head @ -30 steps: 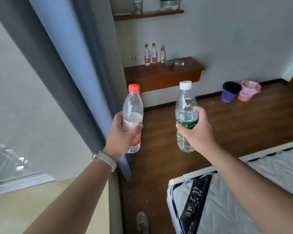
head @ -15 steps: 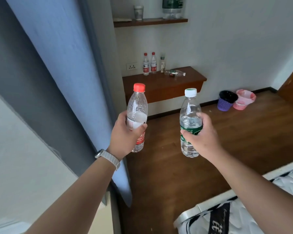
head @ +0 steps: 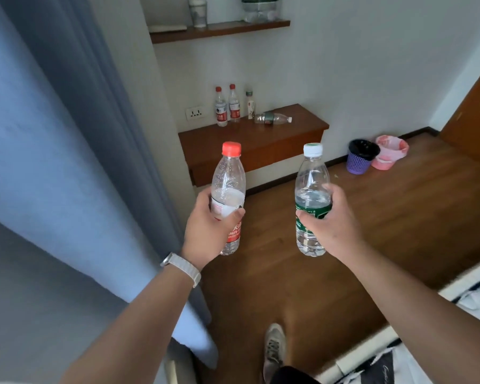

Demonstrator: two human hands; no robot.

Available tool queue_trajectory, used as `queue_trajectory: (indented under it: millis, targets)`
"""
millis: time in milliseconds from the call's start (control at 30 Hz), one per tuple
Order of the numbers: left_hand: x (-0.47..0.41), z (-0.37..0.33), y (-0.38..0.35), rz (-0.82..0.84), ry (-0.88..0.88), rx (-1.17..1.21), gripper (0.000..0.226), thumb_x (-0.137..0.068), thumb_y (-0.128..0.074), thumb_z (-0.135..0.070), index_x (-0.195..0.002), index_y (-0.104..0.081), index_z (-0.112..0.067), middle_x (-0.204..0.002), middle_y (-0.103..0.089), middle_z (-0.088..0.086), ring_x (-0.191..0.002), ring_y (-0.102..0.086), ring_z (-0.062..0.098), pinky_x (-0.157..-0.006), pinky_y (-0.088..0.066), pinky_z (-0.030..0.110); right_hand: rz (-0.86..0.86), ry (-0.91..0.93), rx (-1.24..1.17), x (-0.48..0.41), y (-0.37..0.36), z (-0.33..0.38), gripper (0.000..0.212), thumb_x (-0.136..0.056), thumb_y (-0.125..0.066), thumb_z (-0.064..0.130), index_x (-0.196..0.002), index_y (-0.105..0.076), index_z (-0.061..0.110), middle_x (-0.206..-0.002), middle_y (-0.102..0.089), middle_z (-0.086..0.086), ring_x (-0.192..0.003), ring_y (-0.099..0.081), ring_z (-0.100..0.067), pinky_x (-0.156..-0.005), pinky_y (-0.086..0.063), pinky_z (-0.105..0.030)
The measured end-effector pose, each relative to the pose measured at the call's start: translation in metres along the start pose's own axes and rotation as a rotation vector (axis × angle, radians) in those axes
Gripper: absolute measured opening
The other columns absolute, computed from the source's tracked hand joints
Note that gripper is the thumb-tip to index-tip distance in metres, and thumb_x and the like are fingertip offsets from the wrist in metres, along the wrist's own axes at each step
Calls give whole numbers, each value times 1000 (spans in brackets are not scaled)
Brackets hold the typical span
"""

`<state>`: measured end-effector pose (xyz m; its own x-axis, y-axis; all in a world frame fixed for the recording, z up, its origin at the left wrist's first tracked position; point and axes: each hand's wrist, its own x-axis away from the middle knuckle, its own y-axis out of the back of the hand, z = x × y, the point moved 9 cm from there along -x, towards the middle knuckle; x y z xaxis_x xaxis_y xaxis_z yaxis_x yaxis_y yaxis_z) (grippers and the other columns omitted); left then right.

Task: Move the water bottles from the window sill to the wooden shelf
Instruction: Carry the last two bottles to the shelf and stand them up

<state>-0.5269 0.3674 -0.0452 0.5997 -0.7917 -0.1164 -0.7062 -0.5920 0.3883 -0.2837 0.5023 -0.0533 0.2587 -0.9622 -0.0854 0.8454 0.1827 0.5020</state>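
My left hand (head: 208, 231) grips a clear bottle with a red cap and red label (head: 229, 178), held upright. My right hand (head: 330, 225) grips a clear bottle with a white cap and green label (head: 312, 178), also upright. Both are held out in front of me, above the floor. Ahead, against the white wall, is the wooden shelf (head: 261, 142). On it stand two red-capped bottles (head: 227, 108) and a small white bottle (head: 250, 105). A green-labelled bottle (head: 272, 118) lies on its side there.
A blue-grey curtain (head: 67, 162) hangs along the left. A higher wall shelf (head: 219, 30) carries a cup and a large bottle. A purple bin (head: 362, 156) and a pink bin (head: 390, 152) sit on the wooden floor at the right. A mattress corner (head: 455, 328) is at lower right.
The view has swung away from the window toward the shelf, which now looks nearer. The mattress has slid to the lower right, and my shoe shows below. Both hands keep their bottles.
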Motion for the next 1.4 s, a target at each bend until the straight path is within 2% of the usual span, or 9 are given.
queue_trajectory:
  millis: [133, 300, 367, 467, 600, 867, 967, 1167, 1400]
  targets:
    - [-51, 6, -13, -21, 38, -22, 64, -83, -77, -35, -136, -42, -27, -119, -58, -12, -104, -60, 10, -73, -46, 13, -45, -42, -14, -52, -4, -17, 65, -75, -80, 33, -129, -42, 32, -108, -58, 15, -93, -58, -10, -65, -40, -22]
    - [-131, 1, -63, 51, 79, -37, 65, -82, -78, -36, -135, -40, -32, -121, -58, -12, -109, -60, 13, -90, -53, 30, -70, -78, -50, -126, -3, -31, 61, -73, -81, 36, -120, -42, 39, -103, -58, 20, -90, -56, 3, -68, -42, -21]
    - [-164, -11, -87, 95, 60, -23, 62, -82, -79, -34, -130, -40, -36, -116, -58, -16, -106, -60, 11, -90, -54, 30, -81, -83, -44, -157, 5, -34, 59, -73, -81, 35, -115, -40, 41, -102, -57, 20, -89, -55, 6, -70, -41, -22]
    - [-206, -35, -118, 136, 11, -45, 62, -82, -79, -31, -131, -42, -34, -119, -58, -13, -106, -60, 12, -89, -53, 28, -97, -74, -52, -202, 21, -40, 63, -73, -81, 33, -119, -38, 39, -103, -54, 20, -92, -56, -2, -77, -43, -26]
    - [-252, -55, -154, 168, -1, -62, 67, -81, -79, -30, -136, -41, -32, -128, -58, -9, -114, -58, 16, -95, -53, 36, -127, -77, -27, -249, 45, -54, 68, -74, -81, 33, -127, -39, 35, -107, -54, 16, -97, -57, -9, -81, -52, -32]
    - [-308, -70, -221, 285, -40, -18, 64, -81, -78, -31, -134, -41, -34, -123, -57, -12, -110, -58, 13, -85, -50, 22, -198, -50, -10, -300, 82, -69, 68, -75, -81, 33, -129, -40, 31, -103, -52, 17, -92, -58, -9, -76, -48, -24]
    - [-330, -77, -242, 298, -76, -8, 58, -83, -77, -28, -127, -40, -36, -115, -55, -16, -103, -58, 8, -73, -45, 11, -219, -59, -12, -318, 91, -78, 66, -74, -81, 34, -127, -41, 31, -100, -53, 18, -88, -58, -1, -68, -43, -15]
    - [-379, -62, -275, 334, -82, 39, 57, -83, -77, -23, -128, -44, -30, -115, -57, -12, -103, -59, 10, -76, -47, 17, -230, -102, 8, -362, 89, -94, 63, -73, -81, 34, -122, -41, 33, -99, -58, 16, -87, -61, -4, -67, -49, -21]
    - [-477, -41, -308, 317, -70, 88, 55, -83, -77, -18, -127, -45, -27, -108, -56, -16, -96, -57, 5, -74, -44, 14, -224, -103, 30, -457, 73, -92, 56, -74, -80, 29, -115, -43, 39, -98, -60, 14, -85, -62, -3, -66, -49, -22]
